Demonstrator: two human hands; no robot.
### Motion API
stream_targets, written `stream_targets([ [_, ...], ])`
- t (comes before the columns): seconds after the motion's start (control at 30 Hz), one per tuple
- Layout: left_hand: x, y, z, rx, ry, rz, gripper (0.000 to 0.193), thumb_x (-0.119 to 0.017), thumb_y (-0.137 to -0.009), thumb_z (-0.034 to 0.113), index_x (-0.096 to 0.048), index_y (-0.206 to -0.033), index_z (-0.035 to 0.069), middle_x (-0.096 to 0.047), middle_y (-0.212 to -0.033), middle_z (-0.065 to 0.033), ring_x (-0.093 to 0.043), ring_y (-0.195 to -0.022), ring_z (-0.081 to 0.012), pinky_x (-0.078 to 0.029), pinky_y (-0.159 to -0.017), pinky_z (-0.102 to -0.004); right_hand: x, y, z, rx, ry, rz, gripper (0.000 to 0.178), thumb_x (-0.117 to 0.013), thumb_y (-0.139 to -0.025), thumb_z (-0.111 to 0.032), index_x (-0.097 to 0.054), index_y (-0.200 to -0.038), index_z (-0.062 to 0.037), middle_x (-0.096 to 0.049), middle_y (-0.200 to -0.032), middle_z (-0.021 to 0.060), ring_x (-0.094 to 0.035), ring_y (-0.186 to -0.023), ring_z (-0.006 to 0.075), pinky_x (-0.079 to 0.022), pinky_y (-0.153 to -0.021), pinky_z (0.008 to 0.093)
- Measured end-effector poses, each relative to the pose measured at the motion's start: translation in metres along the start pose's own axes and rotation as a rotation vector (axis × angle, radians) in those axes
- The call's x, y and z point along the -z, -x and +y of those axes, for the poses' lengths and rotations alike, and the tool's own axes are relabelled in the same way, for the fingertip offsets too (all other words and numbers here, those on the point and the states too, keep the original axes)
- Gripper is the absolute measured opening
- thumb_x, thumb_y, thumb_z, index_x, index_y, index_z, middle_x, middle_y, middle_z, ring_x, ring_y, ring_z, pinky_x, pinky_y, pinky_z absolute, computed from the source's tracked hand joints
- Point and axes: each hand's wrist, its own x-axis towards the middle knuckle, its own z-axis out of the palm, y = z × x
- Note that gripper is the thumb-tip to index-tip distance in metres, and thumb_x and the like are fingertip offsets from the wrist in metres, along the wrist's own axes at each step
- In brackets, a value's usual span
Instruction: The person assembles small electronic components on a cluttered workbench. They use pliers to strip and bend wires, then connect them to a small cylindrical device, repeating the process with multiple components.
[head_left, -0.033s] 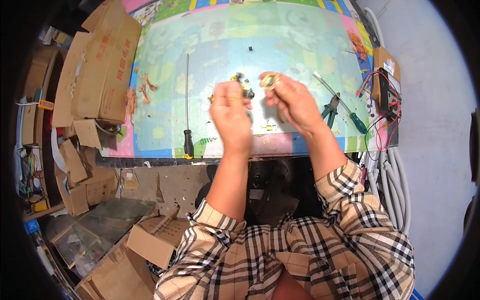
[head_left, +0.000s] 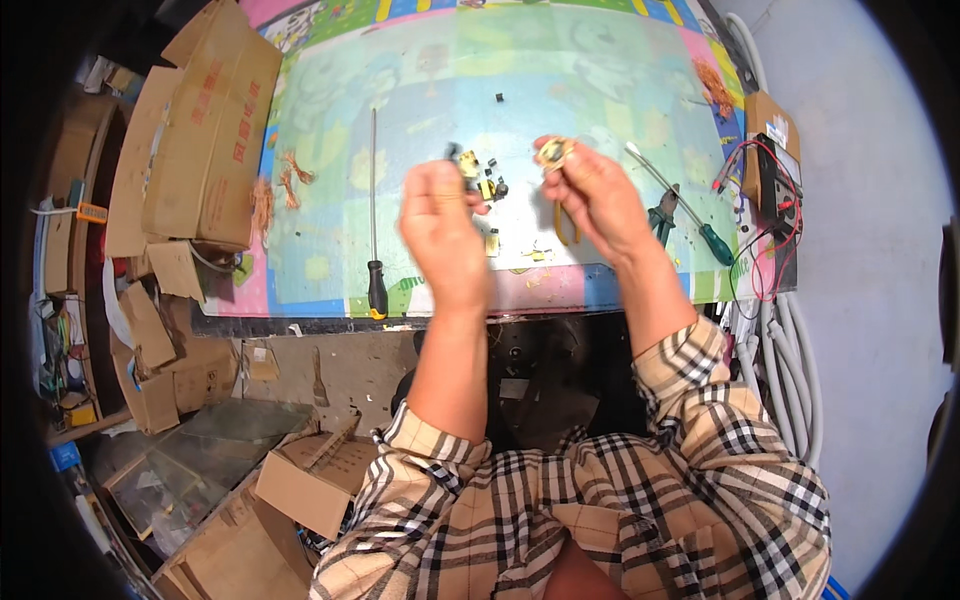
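My right hand (head_left: 602, 198) pinches a small round yellowish part (head_left: 554, 152) with a dark middle, held up above the table. My left hand (head_left: 437, 235) has its fingers curled in, slightly smeared by motion. What it may grip is hidden, though a dark piece shows by its fingertips. Right beside it lies a small cluster of black and yellow parts (head_left: 490, 188). Yellow handles of a hand tool (head_left: 569, 228) stick out below my right hand; its head is covered. Small yellow scraps (head_left: 537, 254) lie nearer me.
A long screwdriver (head_left: 376, 285) lies at left. Pliers (head_left: 664, 216) and a green-handled screwdriver (head_left: 715, 243) lie at right, near a meter with red and black leads (head_left: 780, 190). Copper wire bundles (head_left: 290, 180) sit by a large cardboard box (head_left: 215, 140). A black piece (head_left: 500, 98) lies farther back.
My left hand has shifted left, uncovering more of the black and yellow parts. My right hand has moved slightly right with the round part, and more of the yellow handles shows.
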Motion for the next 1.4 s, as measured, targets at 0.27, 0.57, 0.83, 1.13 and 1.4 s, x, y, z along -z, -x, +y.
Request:
stream_targets([
  [0.27,0.023,0.0,0.009,0.247,-0.548,-0.729,0.016,-0.067,-0.087,0.011,-0.06,-0.076,0.002,-0.051,-0.067,0.0051,-0.043,-0.063,-0.005,-0.037,-0.056,-0.0233,0.001,0.003,-0.022,-0.057,-0.113,-0.181,0.037,-0.051,-0.1,-0.018,-0.052,-0.13,0.0026,-0.059,-0.097,0.003,-0.055,-0.083,0.0078,-0.047,-0.073,0.0214],
  [0.57,0.019,-0.003,0.011,0.186,-0.59,-0.476,0.009,-0.067,-0.086,0.006,-0.062,-0.083,-0.001,-0.058,-0.074,0.003,-0.047,-0.067,-0.0041,-0.039,-0.059,-0.0218,-0.009,0.008,-0.021,-0.071,0.138,-0.241,0.037,-0.059,-0.094,-0.014,-0.056,-0.129,-0.0023,-0.06,-0.097,0.002,-0.054,-0.082,0.0075,-0.046,-0.069,0.0207],
  [0.83,0.018,-0.002,0.003,-0.007,-0.526,-0.321,0.004,-0.063,-0.089,0.003,-0.062,-0.089,-0.001,-0.06,-0.078,0.0018,-0.05,-0.07,-0.0042,-0.041,-0.063,-0.0206,-0.014,0.006,-0.015,-0.083,0.131,-0.248,0.036,-0.058,-0.094,-0.015,-0.056,-0.127,-0.0005,-0.06,-0.097,0.0019,-0.054,-0.081,0.0075,-0.046,-0.068,0.0211],
  [1.13,0.019,-0.002,-0.003,-0.022,-0.496,-0.291,0.006,-0.064,-0.089,0.003,-0.064,-0.092,-0.001,-0.063,-0.08,0.0001,-0.053,-0.072,-0.0051,-0.043,-0.065,-0.0207,-0.015,0.003,-0.01,-0.087,0.263,-0.18,0.032,-0.061,-0.093,-0.016,-0.059,-0.122,-0.0011,-0.06,-0.096,0.0014,-0.056,-0.076,0.0072,-0.046,-0.064,0.021],
  [1.4,0.016,-0.002,-0.01,0.06,-0.453,-0.251,0.008,-0.066,-0.088,0.006,-0.067,-0.091,-0.001,-0.064,-0.075,-0.0014,-0.056,-0.066,-0.0067,-0.046,-0.061,-0.0216,-0.026,0.01,-0.002,0.237,0.845,-0.018,0.022,-0.073,-0.082,-0.011,-0.065,-0.1,-0.0017,-0.06,-0.08,-0.0007,-0.055,-0.066,0.005,-0.046,-0.062,0.0227],
])
